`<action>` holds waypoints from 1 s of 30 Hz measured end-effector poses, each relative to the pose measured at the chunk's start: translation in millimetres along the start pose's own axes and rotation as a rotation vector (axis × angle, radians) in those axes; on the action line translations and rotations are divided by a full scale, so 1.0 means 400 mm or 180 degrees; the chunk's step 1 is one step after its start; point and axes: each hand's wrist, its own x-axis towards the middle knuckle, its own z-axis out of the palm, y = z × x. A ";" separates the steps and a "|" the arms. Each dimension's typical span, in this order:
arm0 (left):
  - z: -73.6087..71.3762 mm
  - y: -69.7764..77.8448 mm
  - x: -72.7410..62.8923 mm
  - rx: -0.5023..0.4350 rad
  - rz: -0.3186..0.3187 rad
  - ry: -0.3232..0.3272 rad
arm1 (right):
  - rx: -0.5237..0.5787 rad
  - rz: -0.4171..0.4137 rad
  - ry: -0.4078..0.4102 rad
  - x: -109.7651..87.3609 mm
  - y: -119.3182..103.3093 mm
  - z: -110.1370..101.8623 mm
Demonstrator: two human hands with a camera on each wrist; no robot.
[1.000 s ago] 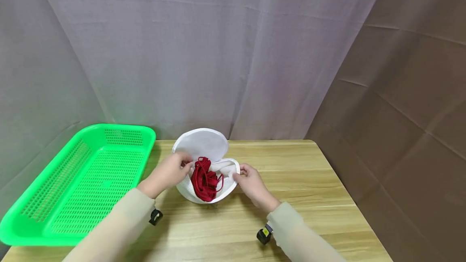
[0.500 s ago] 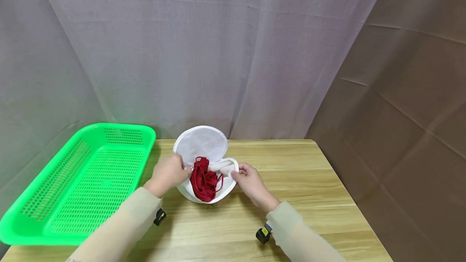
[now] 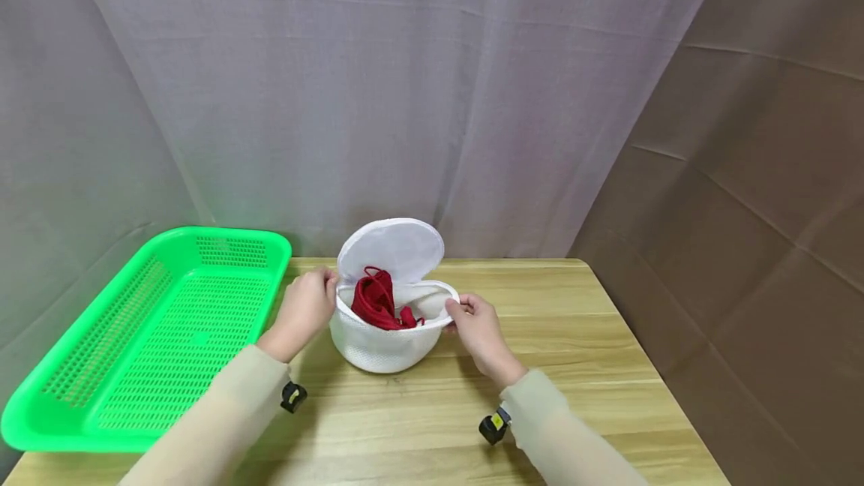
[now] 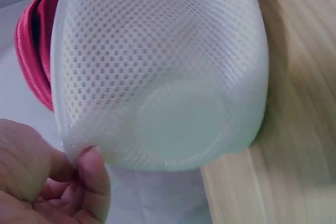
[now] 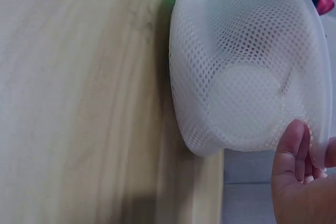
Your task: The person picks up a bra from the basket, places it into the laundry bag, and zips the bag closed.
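A white mesh laundry bag (image 3: pixel 381 347) sits upright on the wooden table, its round lid (image 3: pixel 398 246) raised at the back. Red fabric with thin straps (image 3: pixel 375 302) lies inside and pokes above the rim. My left hand (image 3: pixel 309 306) pinches the rim at the bag's left side; in the left wrist view, thumb and finger grip the edge beside the mesh wall (image 4: pixel 152 77). On the opposite side, my right hand (image 3: pixel 481 332) pinches the rim between thumb and fingers. The right wrist view shows that hand (image 5: pixel 302 177) at the rim, with white mesh bulging below.
A large green plastic basket (image 3: pixel 273 298) with slotted walls stands left of the bag, near the left forearm. The wooden table (image 3: pixel 574 366) runs to the right. A grey curtain (image 3: pixel 351 96) hangs behind, and a brown one (image 3: pixel 763 208) on the right.
The bag has been tilted upright and stretched, so its front wall now shows. Its lid stands higher and farther right. The left hand has shifted up and left along the rim.
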 end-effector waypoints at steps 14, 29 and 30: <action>-0.020 -0.005 0.009 -0.0403 -0.0075 -0.0206 | 0.0077 0.0215 0.0007 0.010 -0.040 -0.029; -0.030 -0.014 -0.002 -0.1348 -0.0476 -0.1049 | -0.0073 0.0205 -0.0299 -0.002 -0.020 -0.026; -0.028 -0.011 -0.003 -0.1378 -0.0527 -0.1094 | -0.0100 0.0198 -0.0333 -0.003 -0.018 -0.025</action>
